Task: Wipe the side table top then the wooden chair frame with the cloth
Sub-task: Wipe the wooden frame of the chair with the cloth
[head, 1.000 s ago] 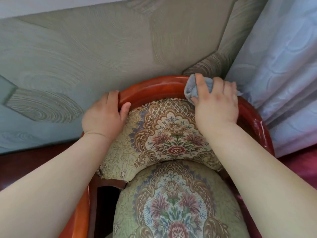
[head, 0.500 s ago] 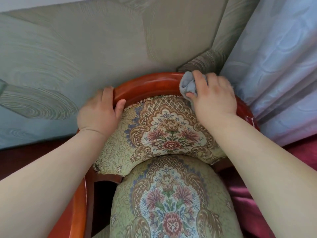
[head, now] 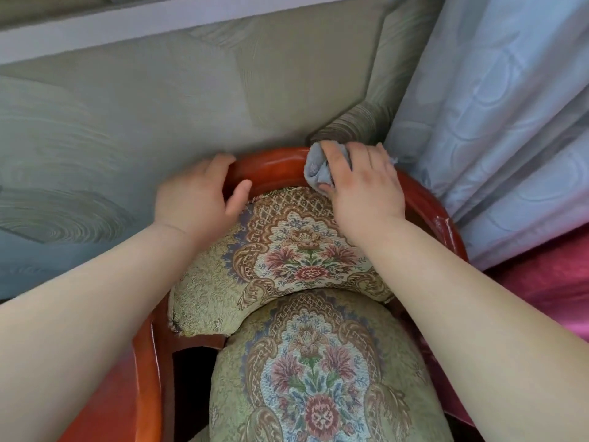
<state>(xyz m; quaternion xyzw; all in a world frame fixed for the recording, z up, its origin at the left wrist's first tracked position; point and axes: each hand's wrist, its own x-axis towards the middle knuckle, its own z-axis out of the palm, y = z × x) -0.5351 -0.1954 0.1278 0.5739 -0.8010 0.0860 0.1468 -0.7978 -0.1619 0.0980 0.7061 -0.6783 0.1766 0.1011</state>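
The bunched cloth (head: 318,169) is being clamped in the right hand (head: 363,186) and pressed onto the top rail of the wooden chair frame (head: 274,164), while that rail is being gripped nearby by the left hand (head: 194,193), presumably to steady the chair.

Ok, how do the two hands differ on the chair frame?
The right hand holds a bunched grey cloth against the wooden chair frame; the left hand grips bare wood. The left hand sits left of the rail's middle, the right hand nearer the curtain. Both are on the top rail.
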